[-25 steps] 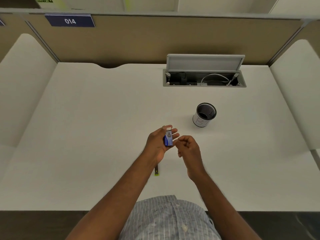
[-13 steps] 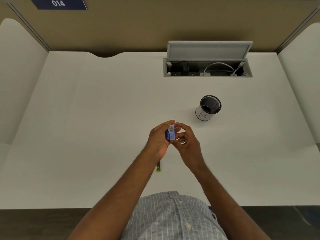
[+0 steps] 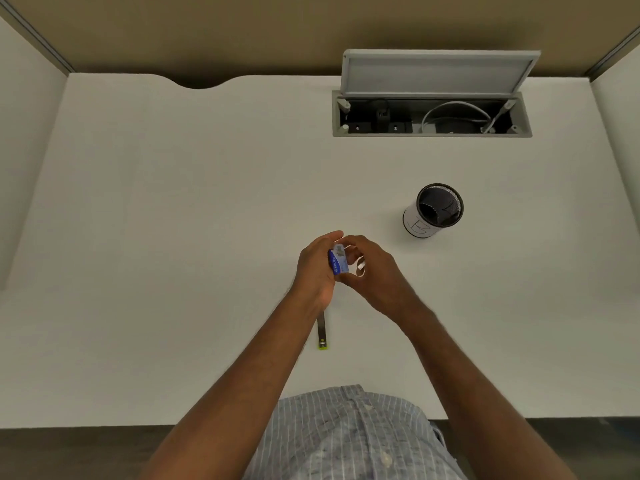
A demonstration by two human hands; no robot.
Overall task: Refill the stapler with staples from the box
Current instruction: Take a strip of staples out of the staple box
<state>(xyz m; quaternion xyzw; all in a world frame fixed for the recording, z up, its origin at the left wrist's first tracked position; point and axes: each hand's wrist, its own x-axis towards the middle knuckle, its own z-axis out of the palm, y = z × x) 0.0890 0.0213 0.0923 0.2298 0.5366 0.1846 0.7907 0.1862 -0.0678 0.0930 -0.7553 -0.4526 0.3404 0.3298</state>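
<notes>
A small blue staple box (image 3: pixel 338 262) is held above the middle of the white desk (image 3: pixel 173 209) by my left hand (image 3: pixel 317 268), which wraps it from the left. My right hand (image 3: pixel 372 271) touches the box from the right, fingertips at its open top end, where grey staples show. A small white piece (image 3: pixel 360 268) shows between my right fingers. Below my left wrist lies a thin grey metal strip with a lime-green end (image 3: pixel 322 334), mostly in view; the rest of the stapler is hidden or out of view.
A black mesh pen cup (image 3: pixel 434 213) with a white label stands to the right of my hands. At the back right an open cable hatch (image 3: pixel 431 114) with its grey lid raised shows cords. Cubicle walls close the desk on three sides.
My right hand came from beside the box onto it and now pinches at its top end. The head camera dipped and moved nearer the desk. My left hand kept its hold.
</notes>
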